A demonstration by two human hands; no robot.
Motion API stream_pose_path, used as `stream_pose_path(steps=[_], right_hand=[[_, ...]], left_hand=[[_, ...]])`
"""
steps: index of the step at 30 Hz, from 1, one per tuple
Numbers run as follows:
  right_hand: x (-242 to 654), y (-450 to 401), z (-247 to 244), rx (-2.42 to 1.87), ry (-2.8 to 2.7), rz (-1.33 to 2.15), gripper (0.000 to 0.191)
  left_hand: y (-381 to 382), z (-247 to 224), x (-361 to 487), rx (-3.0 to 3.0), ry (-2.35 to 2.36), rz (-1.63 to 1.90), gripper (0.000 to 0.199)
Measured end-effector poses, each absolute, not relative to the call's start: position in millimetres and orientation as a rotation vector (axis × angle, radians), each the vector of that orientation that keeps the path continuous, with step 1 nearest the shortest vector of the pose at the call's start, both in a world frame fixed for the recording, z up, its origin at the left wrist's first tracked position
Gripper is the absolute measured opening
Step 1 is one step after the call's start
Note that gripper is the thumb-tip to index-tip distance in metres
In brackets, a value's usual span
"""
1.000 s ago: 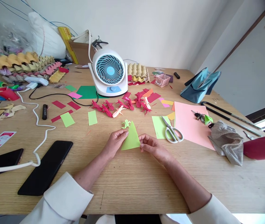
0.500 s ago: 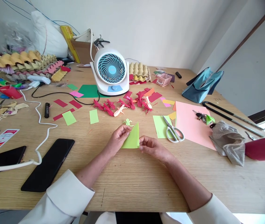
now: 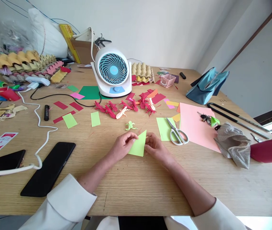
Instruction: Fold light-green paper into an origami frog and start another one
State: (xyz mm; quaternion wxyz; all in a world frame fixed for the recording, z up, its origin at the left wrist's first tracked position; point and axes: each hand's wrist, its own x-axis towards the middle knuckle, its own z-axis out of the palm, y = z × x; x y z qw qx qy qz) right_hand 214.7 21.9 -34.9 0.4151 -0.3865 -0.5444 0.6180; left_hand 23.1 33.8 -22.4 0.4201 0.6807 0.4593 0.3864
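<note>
A light green sheet of paper (image 3: 137, 146), with a slanted upper edge, is held up off the table between my two hands. My left hand (image 3: 122, 145) pinches its left side between thumb and fingers. On the opposite edge, the curled fingers of my right hand (image 3: 157, 147) close on the paper, partly hidden behind it. Just beyond lies a small folded green paper frog (image 3: 131, 125). Several red folded paper figures (image 3: 110, 110) and a pale pink one (image 3: 122, 112) sit farther back. Scissors (image 3: 177, 134) rest on a green sheet (image 3: 162, 127) to the right.
A white fan (image 3: 113, 72) stands at the back. Left are green paper pieces (image 3: 95, 119), a marker (image 3: 46, 112), a black phone (image 3: 49, 169) and a white cable (image 3: 38, 134). A pink sheet (image 3: 195, 127), keys (image 3: 205, 118), a crumpled cloth (image 3: 233, 143) and a blue bag (image 3: 207, 86) lie right.
Both hands have moved slightly toward me and to the right with the green paper, which is now turned at a different angle. The small green frog shows more fully.
</note>
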Motion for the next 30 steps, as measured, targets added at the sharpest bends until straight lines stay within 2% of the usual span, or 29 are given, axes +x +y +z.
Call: stream_pose_path(steps=[4,5,9,11,15,20,25,30], right_hand=[[215.4,18.6,-33.3,-1.021,-1.511,1.179,0.061],[216.4,17.5,-31.4,-1.028,-1.577,1.111,0.059],[219.1,14.7,-26.2,-1.051,-1.802,1.014,0.029],[218.8,14.8,-27.5,-1.092,-1.831,0.982,0.023],[217.6,17.0,-33.0,-1.247,-1.736,0.891,0.02],[219.8,18.3,-32.8,-1.397,-1.64,0.936,0.018],[225.3,14.5,-27.2,-1.398,-1.852,0.864,0.016],[229.5,11.8,-26.4,-1.375,-2.196,0.51,0.017]], left_hand=[[30.3,-17.5,22.8,1.828,1.142,0.851,0.018],[30.0,-16.4,22.3,1.86,1.134,0.826,0.019],[31.5,-13.5,19.9,2.006,1.074,0.815,0.021],[32.4,-12.8,18.9,2.094,1.06,0.835,0.02],[29.7,-11.8,19.1,2.304,1.07,0.896,0.013],[17.7,-16.4,25.1,2.489,1.145,0.8,0.041],[12.1,-24.8,26.1,2.65,1.181,0.702,0.016],[7.9,-26.3,23.6,2.777,1.179,0.487,0.015]])
